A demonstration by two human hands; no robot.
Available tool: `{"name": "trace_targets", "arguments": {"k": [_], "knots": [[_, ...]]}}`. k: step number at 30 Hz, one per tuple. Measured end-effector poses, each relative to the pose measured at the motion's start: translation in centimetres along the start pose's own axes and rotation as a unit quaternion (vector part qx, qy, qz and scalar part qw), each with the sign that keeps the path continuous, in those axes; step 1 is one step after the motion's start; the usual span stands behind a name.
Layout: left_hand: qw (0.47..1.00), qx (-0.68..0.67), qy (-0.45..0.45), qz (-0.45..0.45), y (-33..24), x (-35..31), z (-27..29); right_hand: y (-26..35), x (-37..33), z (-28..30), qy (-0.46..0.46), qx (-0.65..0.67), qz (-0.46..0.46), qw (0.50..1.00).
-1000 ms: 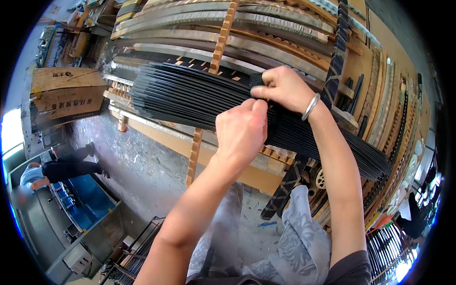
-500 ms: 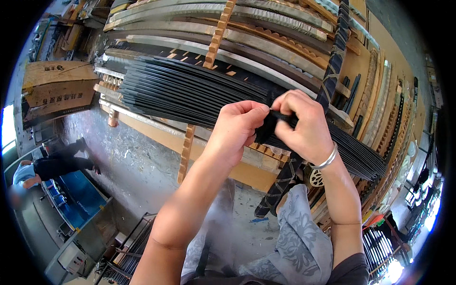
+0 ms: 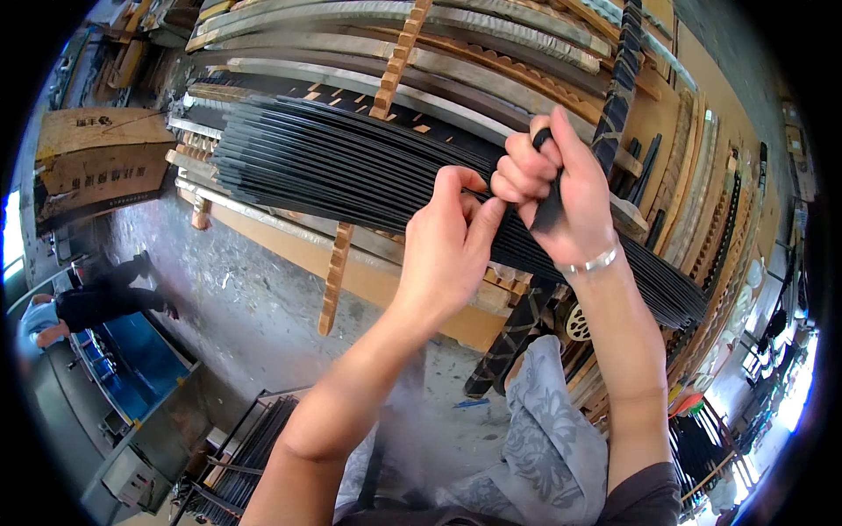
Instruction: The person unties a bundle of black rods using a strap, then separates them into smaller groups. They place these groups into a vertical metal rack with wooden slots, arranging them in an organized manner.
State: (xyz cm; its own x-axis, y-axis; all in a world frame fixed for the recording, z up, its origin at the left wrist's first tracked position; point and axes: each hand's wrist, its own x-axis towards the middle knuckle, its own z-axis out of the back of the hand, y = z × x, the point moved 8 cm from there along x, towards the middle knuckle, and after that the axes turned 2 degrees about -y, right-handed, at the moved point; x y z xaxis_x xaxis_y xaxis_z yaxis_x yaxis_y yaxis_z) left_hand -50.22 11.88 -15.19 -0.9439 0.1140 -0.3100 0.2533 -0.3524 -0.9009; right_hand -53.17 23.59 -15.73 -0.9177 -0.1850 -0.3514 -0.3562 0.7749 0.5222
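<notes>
A long bundle of thin black rods (image 3: 333, 167) lies slantwise over a wooden rack, its left end fanned out flat. My right hand (image 3: 574, 197) is raised over the bundle's middle, closed on a black cloth strip (image 3: 549, 210). The strip loops over the fingers and crosses the palm. Beside it, my left hand (image 3: 447, 245) rests against the near side of the bundle. Its fingers are curled with the thumb pressed in, and whatever they pinch is hidden behind them.
Notched wooden bars (image 3: 331, 279) and a black-wrapped post (image 3: 617, 105) cross the rack, which holds several long moulding strips (image 3: 491, 66). A cardboard box (image 3: 101, 167) stands at left. Farther down, a person (image 3: 105, 302) is by a blue machine bed (image 3: 145, 368).
My right hand has risen and turned palm inward, with the black strip now wrapped across it. My left hand has shifted slightly right, staying at the bundle.
</notes>
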Motion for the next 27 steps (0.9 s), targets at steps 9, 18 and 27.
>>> {"name": "trace_targets", "arguments": {"k": [9,18,27], "knots": [[0.994,0.108,-0.005,-0.032,2.6,-2.1,0.7,1.0,5.9,7.4,-0.215,-0.151,-0.026,0.965],[0.911,-0.348,0.081,0.204,2.8,-1.3,-2.6,-0.6,-2.4,-3.2,0.135,-0.241,-0.062,0.959],[0.954,-0.237,-0.019,0.185,4.0,-1.3,-0.7,7.4,1.1,-1.9,-0.042,-0.626,0.366,0.687]]}}
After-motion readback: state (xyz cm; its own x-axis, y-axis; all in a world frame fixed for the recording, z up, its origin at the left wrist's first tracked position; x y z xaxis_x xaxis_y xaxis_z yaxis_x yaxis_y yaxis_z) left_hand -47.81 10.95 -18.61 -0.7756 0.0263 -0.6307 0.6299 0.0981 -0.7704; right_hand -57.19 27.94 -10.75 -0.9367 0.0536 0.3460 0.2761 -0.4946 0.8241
